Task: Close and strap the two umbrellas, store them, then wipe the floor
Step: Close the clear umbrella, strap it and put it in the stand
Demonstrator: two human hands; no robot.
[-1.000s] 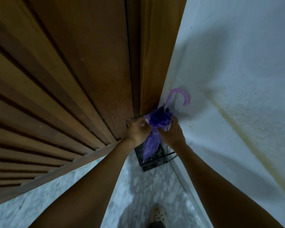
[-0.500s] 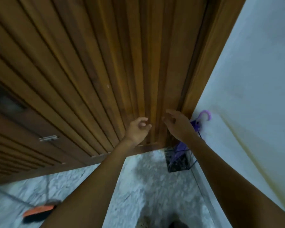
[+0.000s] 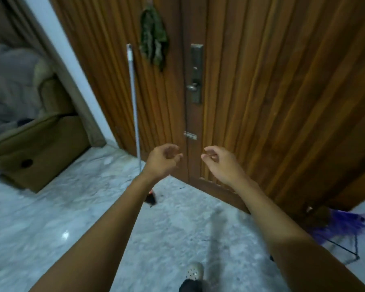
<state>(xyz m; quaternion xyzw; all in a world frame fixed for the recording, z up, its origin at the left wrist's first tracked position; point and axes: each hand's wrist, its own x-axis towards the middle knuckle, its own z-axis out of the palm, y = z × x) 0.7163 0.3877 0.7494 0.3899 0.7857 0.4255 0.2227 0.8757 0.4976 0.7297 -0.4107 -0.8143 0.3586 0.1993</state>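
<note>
I see both hands empty, left hand (image 3: 163,160) and right hand (image 3: 221,164) loosely curled. Mop (image 3: 134,98) leans on the door (image 3: 261,81). Purple umbrella (image 3: 335,225) sits far right.

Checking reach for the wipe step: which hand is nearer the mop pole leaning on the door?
Left. The left hand is just right of the mop pole's lower end, nearly beside it, empty. The right hand is farther right, past the door seam, also empty.

- A home entryway: a slatted wooden door (image 3: 251,91) with a metal lock plate (image 3: 196,72).
- Marble floor (image 3: 72,218), tan sofa (image 3: 36,131) at left.
- A long-handled mop (image 3: 134,102), probably, leans against the door.
</note>
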